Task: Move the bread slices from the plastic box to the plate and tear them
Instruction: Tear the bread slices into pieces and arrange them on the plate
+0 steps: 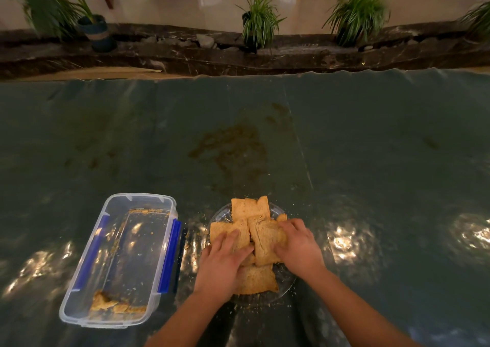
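Note:
A clear glass plate [285,280] sits near the table's front edge, piled with several brown bread slices and torn pieces [250,208]. My left hand [224,264] grips one piece of bread [225,230] on the left of the pile. Beside it, my right hand [299,246] grips the adjoining piece [265,238]; a tear line runs between the two. Left of the plate stands the clear plastic box [87,275] with blue clips, holding only crumbs and small scraps [106,303] at its near end.
A dark green glossy sheet [371,147] covers the table, stained in the middle and scattered with crumbs around the plate. Beyond the far edge runs a dark stone ledge with potted plants [258,20].

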The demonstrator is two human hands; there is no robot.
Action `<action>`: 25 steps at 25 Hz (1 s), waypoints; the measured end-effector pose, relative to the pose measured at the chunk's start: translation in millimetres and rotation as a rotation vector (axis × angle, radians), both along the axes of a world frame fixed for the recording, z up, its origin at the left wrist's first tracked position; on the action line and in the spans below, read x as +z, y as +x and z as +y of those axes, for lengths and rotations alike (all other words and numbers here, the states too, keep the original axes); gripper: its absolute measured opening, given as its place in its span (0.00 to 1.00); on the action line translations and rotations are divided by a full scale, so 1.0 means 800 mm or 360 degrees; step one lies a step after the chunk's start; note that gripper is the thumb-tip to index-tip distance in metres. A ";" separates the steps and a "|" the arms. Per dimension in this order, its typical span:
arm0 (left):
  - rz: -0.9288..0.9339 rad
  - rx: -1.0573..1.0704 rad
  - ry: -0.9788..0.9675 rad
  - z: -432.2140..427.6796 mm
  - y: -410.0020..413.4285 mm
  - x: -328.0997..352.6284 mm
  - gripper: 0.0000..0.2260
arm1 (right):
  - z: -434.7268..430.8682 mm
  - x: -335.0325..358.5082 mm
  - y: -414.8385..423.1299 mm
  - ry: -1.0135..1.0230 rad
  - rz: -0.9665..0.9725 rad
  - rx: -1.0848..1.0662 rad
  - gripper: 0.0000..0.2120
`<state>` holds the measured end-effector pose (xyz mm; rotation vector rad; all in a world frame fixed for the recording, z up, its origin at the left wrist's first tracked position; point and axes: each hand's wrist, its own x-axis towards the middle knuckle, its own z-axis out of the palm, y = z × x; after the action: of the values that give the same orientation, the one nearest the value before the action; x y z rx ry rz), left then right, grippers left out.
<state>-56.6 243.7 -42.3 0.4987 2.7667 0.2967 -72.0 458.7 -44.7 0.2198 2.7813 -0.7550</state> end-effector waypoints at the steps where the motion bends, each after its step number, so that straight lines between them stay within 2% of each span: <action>1: -0.0001 -0.0005 -0.0004 -0.001 0.001 0.000 0.24 | 0.000 -0.002 0.003 0.0021 -0.0008 0.0019 0.27; 7: 0.0014 -0.0017 -0.0021 0.000 0.000 -0.001 0.24 | 0.005 -0.003 0.003 0.0047 -0.0029 0.0062 0.26; 13: -0.0007 -0.0030 -0.0026 -0.003 0.006 -0.003 0.27 | 0.005 -0.005 0.011 0.0043 -0.0057 0.0053 0.21; 17: 0.0001 -0.0007 0.0027 -0.004 0.009 -0.001 0.29 | 0.005 -0.004 0.009 0.0040 -0.0089 0.0033 0.23; 21: 0.0055 0.0196 0.0246 -0.010 0.016 0.006 0.25 | 0.008 -0.004 0.013 -0.0012 -0.0072 -0.0046 0.23; 25: 0.0075 0.0547 0.0570 -0.019 0.018 0.008 0.24 | 0.013 0.000 0.021 -0.0084 -0.0007 -0.0135 0.14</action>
<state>-42.0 228.8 -35.7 0.1037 2.8449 0.8799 -55.3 469.2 -44.5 0.3304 2.7590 -0.8462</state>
